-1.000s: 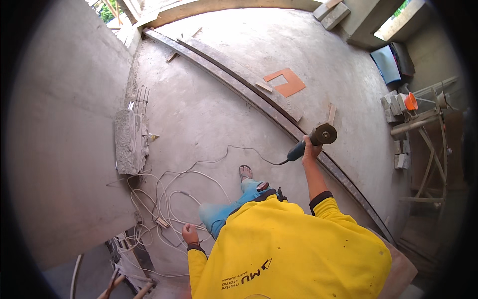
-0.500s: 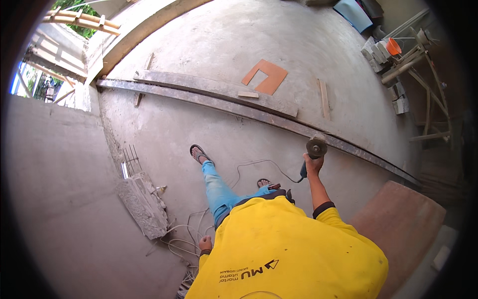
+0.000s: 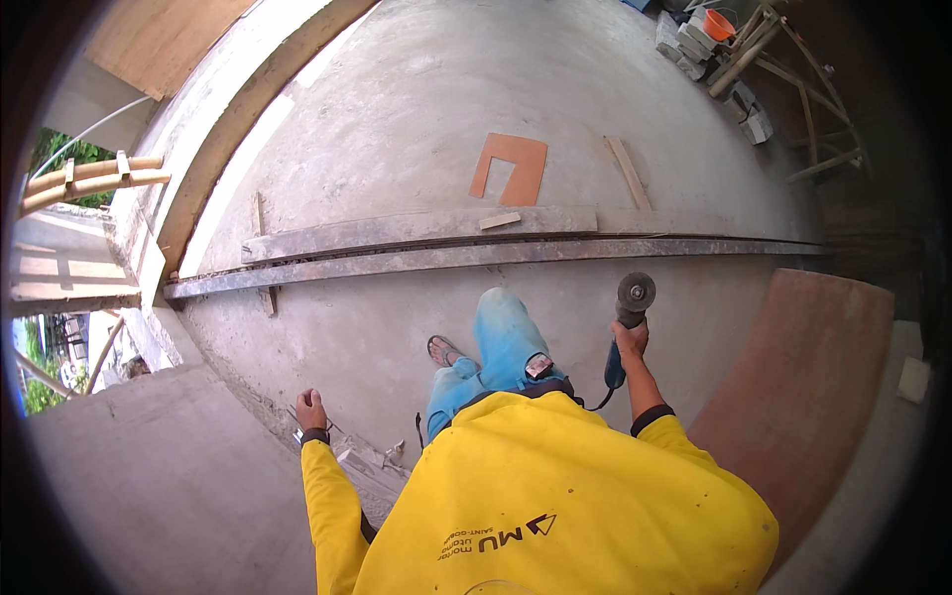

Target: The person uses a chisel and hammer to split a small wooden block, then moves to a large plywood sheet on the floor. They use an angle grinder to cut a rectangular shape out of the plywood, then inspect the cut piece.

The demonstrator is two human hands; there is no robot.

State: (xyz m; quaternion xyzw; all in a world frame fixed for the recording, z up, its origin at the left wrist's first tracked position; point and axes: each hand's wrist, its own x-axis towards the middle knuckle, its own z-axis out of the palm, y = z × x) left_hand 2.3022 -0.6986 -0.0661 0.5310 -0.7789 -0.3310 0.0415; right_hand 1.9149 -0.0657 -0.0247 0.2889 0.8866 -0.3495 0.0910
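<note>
My right hand [image 3: 631, 339] is wrapped round an angle grinder [image 3: 615, 365], its round disc end [image 3: 636, 292] pointing away from me and its cord hanging by my hip. The grinder is held above the bare concrete floor, short of a long metal beam [image 3: 416, 266] that lies across the floor with a plank [image 3: 347, 234] along its far side. Out to my left, my left hand [image 3: 311, 409] has its fingers curled in, with nothing visible in them. Below and beside it are thin rods and a broken concrete piece [image 3: 369, 476], partly hidden by my sleeve.
Beyond the beam lie an orange U-shaped sheet [image 3: 526, 167], a small wood piece [image 3: 500, 220] and a wooden strip [image 3: 628, 173]. A reddish-brown board [image 3: 803, 387] lies at my right. Blocks, an orange bucket [image 3: 718, 26] and a wooden frame [image 3: 808, 99] stand far right.
My view has turned left and nearer the beam as I step forward. My left hand has swung up and outward from my side. The grinder stays in my right hand.
</note>
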